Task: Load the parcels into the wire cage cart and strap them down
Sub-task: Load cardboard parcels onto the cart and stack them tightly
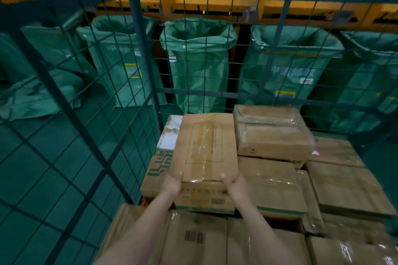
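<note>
The flat cardboard box [206,146] lies at frame centre with its long axis running from the person toward the top of the frame. It is plain brown, with a clear tape strip along its length and a faint printed outline on top. The left hand [172,185] and right hand [233,185] grasp its near corners, thumbs on top. It rests on stacked parcels [344,189] filling the green wire cage cart [137,34]. Open green sacks [198,64] hang beyond the mesh.

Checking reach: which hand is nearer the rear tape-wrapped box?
Right. The right hand lies in front of the tape-wrapped box; left hand is farther left, across the held parcel.
</note>
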Demonstrator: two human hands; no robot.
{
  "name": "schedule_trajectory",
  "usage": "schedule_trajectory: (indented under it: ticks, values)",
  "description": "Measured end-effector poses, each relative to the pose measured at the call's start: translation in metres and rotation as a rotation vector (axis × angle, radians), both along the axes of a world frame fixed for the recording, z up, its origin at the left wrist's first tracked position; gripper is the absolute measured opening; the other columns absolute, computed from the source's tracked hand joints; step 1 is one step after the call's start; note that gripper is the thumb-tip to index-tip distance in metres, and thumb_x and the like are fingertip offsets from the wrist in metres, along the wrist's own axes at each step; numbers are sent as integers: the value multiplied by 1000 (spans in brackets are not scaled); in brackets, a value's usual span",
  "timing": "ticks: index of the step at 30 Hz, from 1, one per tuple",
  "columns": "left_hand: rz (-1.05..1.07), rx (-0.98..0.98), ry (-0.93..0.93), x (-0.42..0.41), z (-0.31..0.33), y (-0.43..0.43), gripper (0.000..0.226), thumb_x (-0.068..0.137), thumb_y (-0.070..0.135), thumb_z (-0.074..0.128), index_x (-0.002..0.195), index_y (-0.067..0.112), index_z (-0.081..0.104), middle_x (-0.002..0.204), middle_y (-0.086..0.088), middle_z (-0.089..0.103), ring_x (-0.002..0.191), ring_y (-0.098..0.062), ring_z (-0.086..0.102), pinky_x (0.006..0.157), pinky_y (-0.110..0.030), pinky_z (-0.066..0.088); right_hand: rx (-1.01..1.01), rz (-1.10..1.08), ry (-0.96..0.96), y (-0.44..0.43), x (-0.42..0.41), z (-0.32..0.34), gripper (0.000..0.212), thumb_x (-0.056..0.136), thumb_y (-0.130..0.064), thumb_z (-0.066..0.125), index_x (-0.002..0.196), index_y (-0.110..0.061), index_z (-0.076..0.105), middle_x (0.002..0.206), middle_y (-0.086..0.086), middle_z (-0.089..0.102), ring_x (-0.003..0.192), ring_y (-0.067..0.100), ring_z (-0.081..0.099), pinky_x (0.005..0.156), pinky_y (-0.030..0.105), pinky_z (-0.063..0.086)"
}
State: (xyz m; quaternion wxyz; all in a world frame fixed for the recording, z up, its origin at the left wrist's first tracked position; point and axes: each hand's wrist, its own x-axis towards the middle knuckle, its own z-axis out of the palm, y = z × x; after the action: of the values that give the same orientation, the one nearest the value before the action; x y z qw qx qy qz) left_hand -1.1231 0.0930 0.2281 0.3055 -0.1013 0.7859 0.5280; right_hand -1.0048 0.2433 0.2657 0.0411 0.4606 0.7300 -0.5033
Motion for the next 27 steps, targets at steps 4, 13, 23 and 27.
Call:
schedule_trajectory:
  ticks: [4, 13, 23, 27]
  values:
    - [35, -177, 159, 1, 55, 17, 38, 101, 25, 38, 133, 4, 43, 126, -17, 54, 114, -33, 51, 90, -35, 41, -62, -5, 130, 2, -28, 6, 72, 94, -37, 52, 150, -8, 17, 140, 11, 48, 126, 30, 47, 104, 38, 40]
    - [245, -75, 387, -107, 60, 52, 74, 95, 22, 52, 150, 16, 4, 154, -17, 8, 139, -33, 22, 112, -43, 22, 87, 333, 68, -20, -109, 8, 38, 95, -54, 39, 96, -19, 54, 87, -4, 55, 86, 22, 53, 68, 28, 38]
    - [-471, -342, 251, -159, 68, 50, 130, 66, 34, 83, 149, 19, -15, 153, -24, -15, 143, -40, -10, 117, -48, 5, 329, -156, 154, 49, -196, 16, 54, 93, -33, 55, 137, -8, 37, 139, 15, 39, 119, 33, 49, 91, 39, 43]
    - [-579, -484, 491, -206, 63, 45, 107, 73, 14, 79, 150, 18, 5, 147, -20, 30, 134, -36, 33, 110, -43, 32, 323, -105, 133, 91, -217, 13, 89, 88, -39, 62, 151, -17, 2, 156, 16, 9, 132, 39, 35, 102, 46, 37]
